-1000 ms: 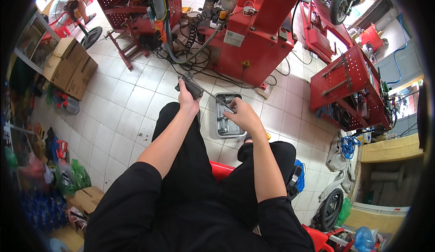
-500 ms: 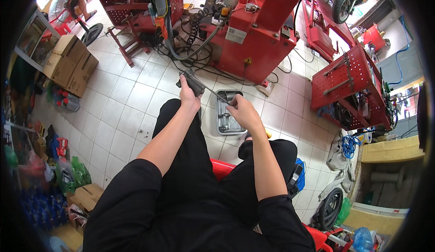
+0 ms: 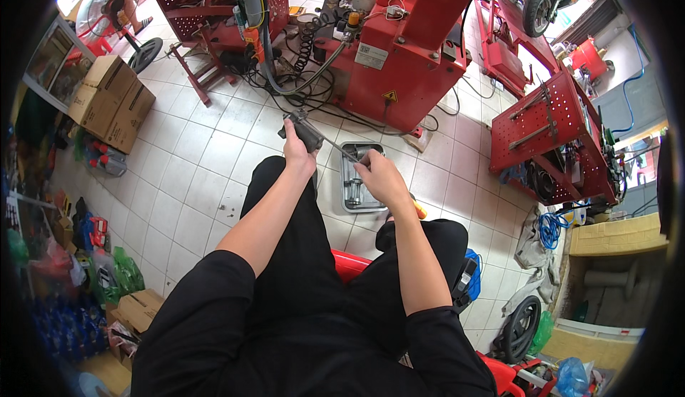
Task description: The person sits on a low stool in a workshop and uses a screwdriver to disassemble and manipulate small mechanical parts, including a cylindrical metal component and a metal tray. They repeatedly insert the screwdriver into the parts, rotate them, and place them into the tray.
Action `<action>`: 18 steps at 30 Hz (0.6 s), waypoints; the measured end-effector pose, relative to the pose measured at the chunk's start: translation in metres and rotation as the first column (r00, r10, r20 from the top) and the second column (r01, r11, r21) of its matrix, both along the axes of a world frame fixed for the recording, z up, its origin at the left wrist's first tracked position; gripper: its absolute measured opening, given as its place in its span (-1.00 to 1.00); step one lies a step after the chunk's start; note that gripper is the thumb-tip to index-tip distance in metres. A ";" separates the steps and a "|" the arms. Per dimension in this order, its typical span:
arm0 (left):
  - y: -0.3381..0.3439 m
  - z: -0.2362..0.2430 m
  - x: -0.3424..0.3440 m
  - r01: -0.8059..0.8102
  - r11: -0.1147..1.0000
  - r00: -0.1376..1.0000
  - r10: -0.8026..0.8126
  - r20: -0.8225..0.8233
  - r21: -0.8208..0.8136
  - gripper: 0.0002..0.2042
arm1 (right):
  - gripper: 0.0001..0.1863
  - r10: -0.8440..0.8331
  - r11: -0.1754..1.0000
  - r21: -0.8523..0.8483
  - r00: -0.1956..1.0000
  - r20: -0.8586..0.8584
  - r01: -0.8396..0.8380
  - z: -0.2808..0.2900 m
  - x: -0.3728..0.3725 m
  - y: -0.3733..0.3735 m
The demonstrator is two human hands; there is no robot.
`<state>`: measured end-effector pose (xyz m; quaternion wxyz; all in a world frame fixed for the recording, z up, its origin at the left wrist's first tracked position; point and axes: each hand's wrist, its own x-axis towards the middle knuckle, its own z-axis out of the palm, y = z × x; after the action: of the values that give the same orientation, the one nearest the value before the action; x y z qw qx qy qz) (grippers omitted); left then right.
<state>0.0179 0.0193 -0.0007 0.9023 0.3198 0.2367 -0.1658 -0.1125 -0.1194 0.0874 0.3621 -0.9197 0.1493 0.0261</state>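
My left hand (image 3: 297, 147) is closed round a dark metal part (image 3: 307, 133), with its thumb along the side. A thin metal rod (image 3: 335, 147) runs from that part down to the right, where my right hand (image 3: 380, 178) grips it with bent fingers. Below the rod, on the tiled floor, a rectangular metal tray (image 3: 353, 204) holds metal pieces, partly hidden by my right hand. A yellow object (image 3: 419, 208) shows behind my right wrist.
A red machine (image 3: 385, 68) with hoses and cables stands ahead, perforated red carts (image 3: 528, 122) to either side. Cardboard boxes (image 3: 110, 104) and bags line the left. A seated person (image 3: 107, 8) is at top left, a scooter (image 3: 539, 1) at top right. Red seat (image 3: 342, 261) under me.
Over the last second the whole view has shifted slightly, and my hands with the part and rod sit a little higher. In the last half second only my right hand moves slightly.
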 end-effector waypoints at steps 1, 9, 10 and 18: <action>-0.001 0.001 -0.001 0.001 1.000 1.000 -0.001 0.000 0.003 -0.58 | -0.71 0.010 1.000 -0.019 0.999 -0.042 -0.011 -0.004 0.002 -0.002; 0.000 0.001 -0.001 0.014 1.000 1.000 -0.014 0.017 -0.002 -0.58 | -0.65 -0.033 0.999 0.040 0.993 0.110 0.029 -0.005 -0.001 0.005; 0.000 0.001 -0.001 0.015 1.000 1.000 -0.015 0.019 -0.006 -0.58 | -0.65 -0.027 0.999 0.037 0.993 0.116 0.022 -0.009 0.000 0.003; 0.000 0.001 -0.001 0.028 1.000 0.999 -0.028 0.029 0.002 -0.60 | -0.72 -0.035 0.997 0.062 0.999 0.005 0.034 0.000 0.003 0.009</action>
<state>0.0171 0.0198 0.0002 0.9030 0.3260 0.2192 -0.1738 -0.1098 -0.1103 0.0874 0.3912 -0.9054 0.1632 0.0219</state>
